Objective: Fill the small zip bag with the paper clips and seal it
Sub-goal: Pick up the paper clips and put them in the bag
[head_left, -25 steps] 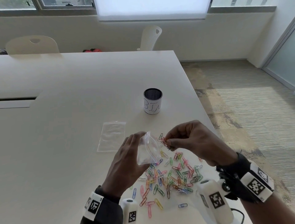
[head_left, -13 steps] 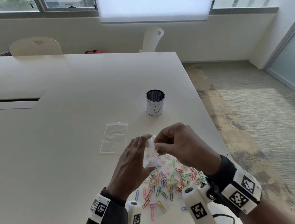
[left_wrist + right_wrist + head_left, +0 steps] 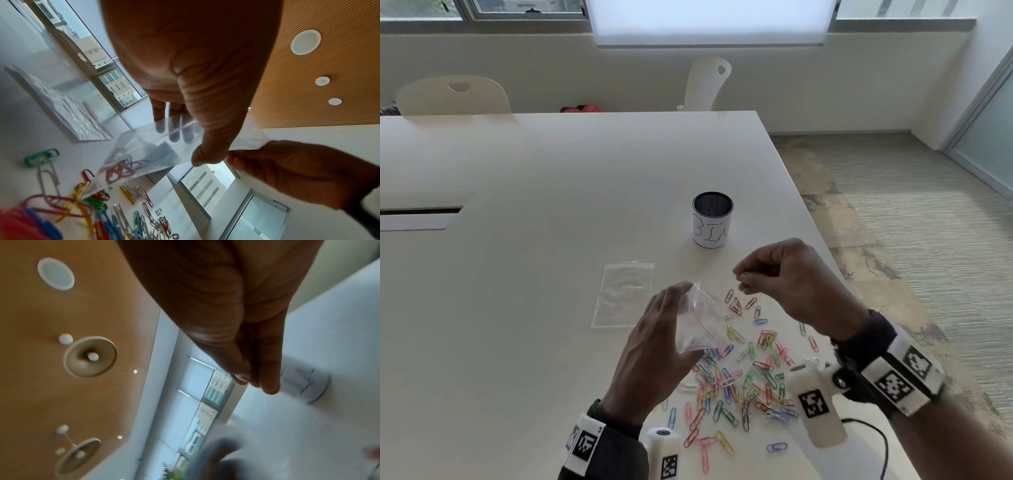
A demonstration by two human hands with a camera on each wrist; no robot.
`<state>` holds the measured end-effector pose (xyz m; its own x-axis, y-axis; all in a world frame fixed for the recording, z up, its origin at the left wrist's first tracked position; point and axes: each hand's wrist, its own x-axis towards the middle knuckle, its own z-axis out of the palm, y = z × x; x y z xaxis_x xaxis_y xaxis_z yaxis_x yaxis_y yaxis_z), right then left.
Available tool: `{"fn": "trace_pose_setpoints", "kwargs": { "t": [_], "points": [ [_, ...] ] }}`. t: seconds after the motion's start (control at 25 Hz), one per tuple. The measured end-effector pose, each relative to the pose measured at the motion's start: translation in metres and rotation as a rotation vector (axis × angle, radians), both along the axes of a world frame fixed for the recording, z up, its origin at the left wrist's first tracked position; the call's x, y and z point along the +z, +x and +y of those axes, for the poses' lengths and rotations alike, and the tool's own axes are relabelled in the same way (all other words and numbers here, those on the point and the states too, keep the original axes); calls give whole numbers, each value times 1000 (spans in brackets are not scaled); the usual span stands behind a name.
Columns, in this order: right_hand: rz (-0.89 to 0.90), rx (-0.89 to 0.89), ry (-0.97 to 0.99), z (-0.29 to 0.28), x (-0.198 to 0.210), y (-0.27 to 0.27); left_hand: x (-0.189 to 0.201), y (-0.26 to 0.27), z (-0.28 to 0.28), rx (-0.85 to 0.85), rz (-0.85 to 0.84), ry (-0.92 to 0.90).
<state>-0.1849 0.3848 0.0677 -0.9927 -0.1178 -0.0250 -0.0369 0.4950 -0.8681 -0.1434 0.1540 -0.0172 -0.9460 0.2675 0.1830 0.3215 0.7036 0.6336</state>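
Right hand (image 3: 787,284) has pulled back from small zip bag (image 3: 698,322), fingertips pinched together, nothing visible between. Left hand (image 3: 654,349) holds bag above paper clip pile (image 3: 743,380). Few clips now inside; next pickup likely.

Multicoloured paper clips (image 3: 739,377), clear red-lined zip bag (image 3: 700,323), white table (image 3: 517,274).

Your small clear zip bag (image 3: 697,320), red line along its mouth, hangs tilted above the table with a few red and dark paper clips (image 3: 121,168) already inside. Beneath it, the remaining coloured paper clips (image 3: 743,380) lie scattered loose on the table.
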Motion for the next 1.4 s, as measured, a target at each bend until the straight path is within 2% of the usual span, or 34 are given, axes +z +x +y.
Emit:
{"fn": "trace_pose_setpoints", "kwargs": {
  "t": [0.08, 0.16, 0.24, 0.4, 0.56, 0.68, 0.8, 0.92, 1.04, 1.12, 1.24, 1.4],
  "points": [
    [71, 7, 261, 11, -23, -18, 1, -1, -2, 9, -8, 11],
    [62, 91, 455, 17, -48, -33, 1, -2, -3, 11, -8, 17],
    [24, 191, 575, 19, -67, -43, 3, -1, -4, 10, -4, 20],
    [-53, 373, 687, 9, -90, -52, 4, -1, -4, 12, 2, 32],
    [5, 478, 758, -4, -103, -52, 1, -1, -7, 7, 6, 23],
    [14, 518, 713, -4, -100, -52, 2, 0, -8, 19, -6, 26],
    [10, 511, 659, 5, -97, -51, 3, 1, -10, 30, -11, 37],
    [27, 475, 693, 16, -95, -50, 4, 0, -10, 34, -18, 39],
    [12, 392, 784, 28, -90, -48, 5, 0, -9, 29, -26, 42],
    [-73, 388, 866, 33, -89, -45, 5, 1, -8, 24, -25, 49],
    [-145, 389, 785, 33, -92, -39, 7, 1, -5, 10, -30, 60],
    [-67, 373, 701, 24, -95, -32, 7, 2, -2, -5, -23, 56]
  ]
}}
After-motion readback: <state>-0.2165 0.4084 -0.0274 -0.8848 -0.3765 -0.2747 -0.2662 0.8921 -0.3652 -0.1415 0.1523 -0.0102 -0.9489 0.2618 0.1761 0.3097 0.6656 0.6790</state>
